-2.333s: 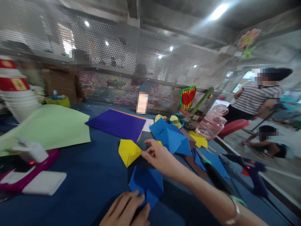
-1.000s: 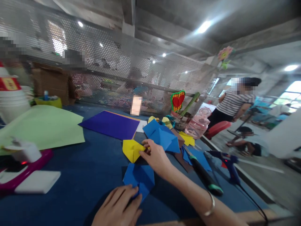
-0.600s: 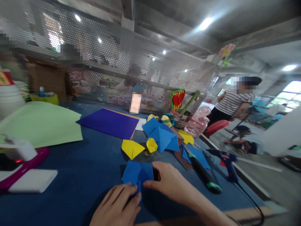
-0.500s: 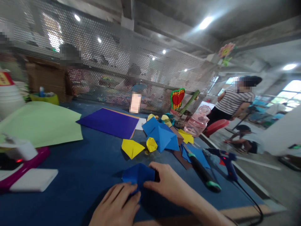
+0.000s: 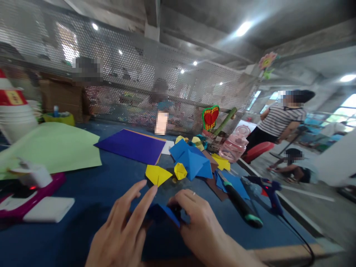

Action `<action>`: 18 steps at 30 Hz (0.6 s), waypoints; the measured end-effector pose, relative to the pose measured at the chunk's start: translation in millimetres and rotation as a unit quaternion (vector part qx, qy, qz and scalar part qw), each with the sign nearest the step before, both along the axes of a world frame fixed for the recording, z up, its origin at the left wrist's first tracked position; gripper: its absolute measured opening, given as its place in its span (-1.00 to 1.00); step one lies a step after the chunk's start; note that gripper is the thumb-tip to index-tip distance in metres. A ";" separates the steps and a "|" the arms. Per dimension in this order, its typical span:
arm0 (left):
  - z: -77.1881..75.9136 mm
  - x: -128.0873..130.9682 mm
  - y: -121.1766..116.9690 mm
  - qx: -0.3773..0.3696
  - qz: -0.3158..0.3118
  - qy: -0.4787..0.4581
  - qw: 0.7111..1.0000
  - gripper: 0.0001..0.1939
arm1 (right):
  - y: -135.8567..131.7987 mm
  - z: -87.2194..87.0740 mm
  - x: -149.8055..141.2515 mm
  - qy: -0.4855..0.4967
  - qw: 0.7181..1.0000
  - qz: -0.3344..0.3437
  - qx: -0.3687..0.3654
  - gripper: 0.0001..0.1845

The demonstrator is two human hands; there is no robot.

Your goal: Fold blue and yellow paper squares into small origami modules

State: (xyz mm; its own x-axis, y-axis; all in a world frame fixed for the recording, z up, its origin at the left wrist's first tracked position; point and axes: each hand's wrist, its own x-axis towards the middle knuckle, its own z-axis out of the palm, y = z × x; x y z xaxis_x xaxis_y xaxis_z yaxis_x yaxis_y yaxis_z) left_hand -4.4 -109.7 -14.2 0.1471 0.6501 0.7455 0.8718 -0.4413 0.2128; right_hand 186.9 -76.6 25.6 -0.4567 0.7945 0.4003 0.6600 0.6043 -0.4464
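a person's right hand (image 5: 202, 219) pinched a folded blue paper (image 5: 168, 214) between thumb and curled fingers, near a yellow paper piece (image 5: 157, 174) on the blue tabletop (image 5: 116, 178); the left hand (image 5: 121, 227) stood alongside, fingers parted, any contact with the paper unclear.

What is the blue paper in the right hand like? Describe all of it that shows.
The blue paper looks plain and matte, bent into a ridge, brighter on its right face. It is tilted over the table, gripped by the right hand. The left hand is beside it; contact is unclear. Part is hidden.
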 end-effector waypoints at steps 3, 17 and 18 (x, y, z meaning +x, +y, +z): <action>-8.0 -4.7 1.6 -0.023 -0.040 0.010 0.999 -0.40 | -8.1 -0.4 -2.1 -0.050 0.991 0.051 0.114 -0.74; -19.2 -14.1 7.3 -0.051 -0.210 -0.134 0.967 -0.53 | -8.8 -10.9 1.5 -0.007 0.976 0.128 0.175 -0.74; -15.7 -14.3 8.8 -0.072 -0.218 -0.160 0.960 -0.53 | -8.1 -8.9 1.0 0.004 0.978 0.125 0.169 -0.74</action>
State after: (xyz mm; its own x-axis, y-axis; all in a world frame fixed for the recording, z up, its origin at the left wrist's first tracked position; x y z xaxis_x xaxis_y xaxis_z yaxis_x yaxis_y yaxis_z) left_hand -18.7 -100.9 -29.9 0.2079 0.6788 0.7043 0.4910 -0.6951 0.5251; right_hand 187.9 -84.7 16.7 -0.6155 0.4805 0.6247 0.4708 0.8599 -0.1975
